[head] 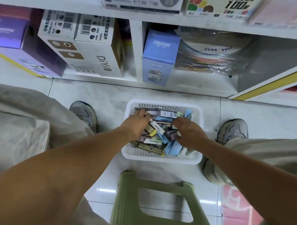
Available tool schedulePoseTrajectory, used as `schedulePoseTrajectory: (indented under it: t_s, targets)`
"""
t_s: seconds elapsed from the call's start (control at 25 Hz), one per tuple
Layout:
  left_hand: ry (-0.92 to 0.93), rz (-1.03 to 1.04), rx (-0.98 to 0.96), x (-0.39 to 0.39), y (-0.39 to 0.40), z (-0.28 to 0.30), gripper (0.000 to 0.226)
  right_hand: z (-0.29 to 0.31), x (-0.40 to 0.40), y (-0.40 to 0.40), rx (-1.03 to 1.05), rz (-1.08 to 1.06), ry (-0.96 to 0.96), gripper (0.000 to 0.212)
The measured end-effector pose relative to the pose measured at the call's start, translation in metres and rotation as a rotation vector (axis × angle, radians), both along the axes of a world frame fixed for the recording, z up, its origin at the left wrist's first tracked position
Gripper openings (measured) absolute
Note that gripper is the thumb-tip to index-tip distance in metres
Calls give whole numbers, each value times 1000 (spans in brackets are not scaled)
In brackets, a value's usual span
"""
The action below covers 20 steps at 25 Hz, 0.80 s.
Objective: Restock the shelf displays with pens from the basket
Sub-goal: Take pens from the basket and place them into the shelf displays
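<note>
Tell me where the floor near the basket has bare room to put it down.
Bare tile lies between the basket and the right shoe, and between its far rim and the shelf base. It is crowded near the green stool. Inside the basket, both the left hand and the right hand are among the small boxes.

**Q:** What kind of place does this figure show?

**A:** A shop, most likely a stationery store. White display shelving with yellow edge trim stands on a pale tiled floor. The lower bays hold boxed retail goods bearing printed barcodes: white cartons, a purple box and a blue box.

**Q:** What points to stationery?

**A:** A pack on the upper shelf marked "2B 0.5", and a white basket on the floor filled with small packaged items.
</note>
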<state>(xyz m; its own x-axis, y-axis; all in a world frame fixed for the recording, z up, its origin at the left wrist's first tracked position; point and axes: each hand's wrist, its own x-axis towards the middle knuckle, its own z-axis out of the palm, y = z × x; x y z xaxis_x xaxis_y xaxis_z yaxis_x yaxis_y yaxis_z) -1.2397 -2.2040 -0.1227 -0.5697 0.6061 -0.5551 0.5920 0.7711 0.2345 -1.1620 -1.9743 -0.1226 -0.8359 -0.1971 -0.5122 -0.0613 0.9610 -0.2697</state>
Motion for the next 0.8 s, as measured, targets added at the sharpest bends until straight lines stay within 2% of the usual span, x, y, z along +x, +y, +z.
schedulePoseTrajectory:
  t_s: [0.12, 0.24, 0.32, 0.48, 0.64, 0.8]
  targets:
    - [58, -109, -84, 0, 0, -7, 96, 1, -5, -14, 115, 177, -36, 40]
    - [99, -135, -73, 1, 9, -14, 99, -1, -6, -21, 207, 205, -28, 44]
    - [112, -135, -64, 1, 17, -20, 92, -3, -7, -22, 230, 215, -14, 47]
    - [106, -74, 8, 1, 14, -28, 82, -4, -13, -20, 163, 188, -35, 50]
    - [97, 5, 82, 4, 10, -33, 93, -3, -5, -12, 1, 113, 48, 35]
    - [127, -20, 45, 2, 22, -32, 82, 0, -1, -6, -80, 17, 68, 29]
